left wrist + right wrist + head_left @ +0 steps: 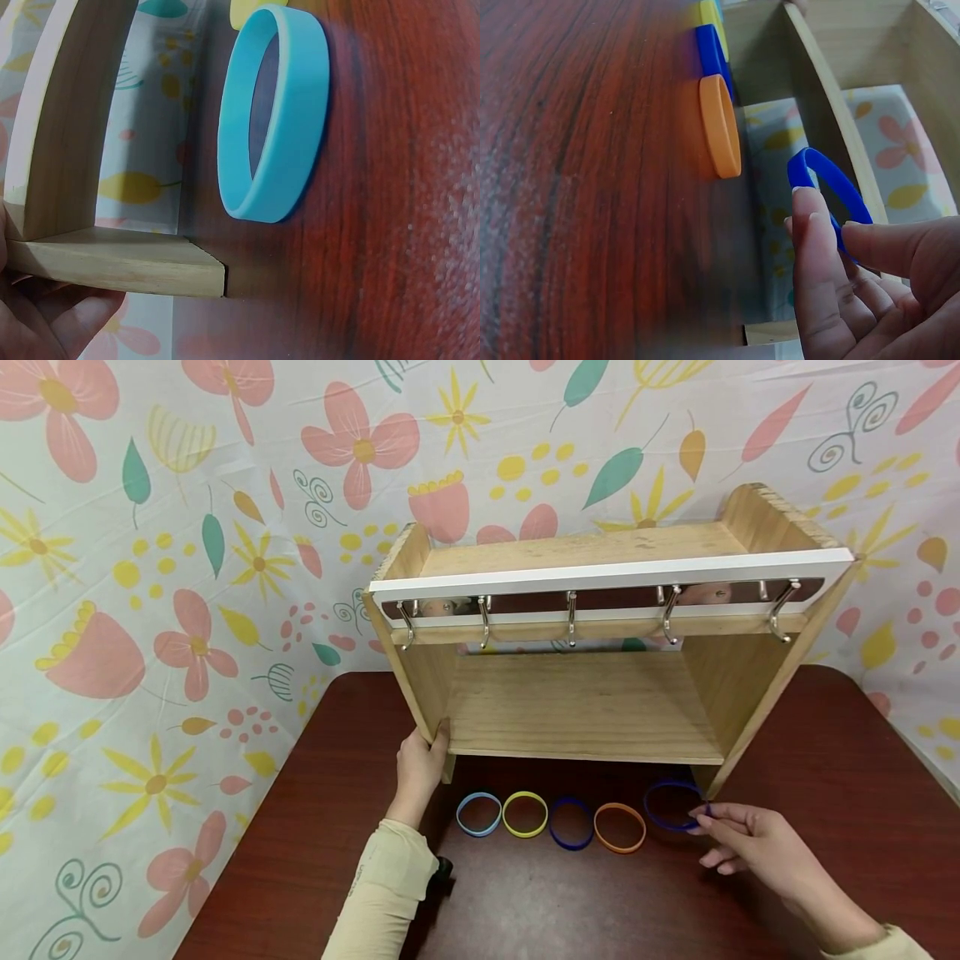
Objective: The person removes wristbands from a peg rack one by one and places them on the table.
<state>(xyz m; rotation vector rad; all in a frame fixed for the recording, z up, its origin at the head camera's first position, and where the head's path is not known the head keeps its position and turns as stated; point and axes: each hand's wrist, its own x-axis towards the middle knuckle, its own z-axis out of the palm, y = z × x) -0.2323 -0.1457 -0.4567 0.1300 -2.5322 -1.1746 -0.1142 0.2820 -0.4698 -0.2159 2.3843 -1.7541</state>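
Observation:
My right hand pinches a blue silicone wristband between thumb and fingers, held off the table near the rack's right foot. With my left hand I grip the lower left side of a wooden rack, thumb on its inner face. On the table in front of the rack lie a light blue wristband, a yellow wristband, a dark blue wristband and an orange wristband, in a row. Several metal hooks line the rack's upper front rail, with nothing hanging on them.
The rack stands on a dark reddish-brown table, against a wall covered with flower-patterned cloth. A white-edged strip carries the hooks. A small black object shows beside the left sleeve.

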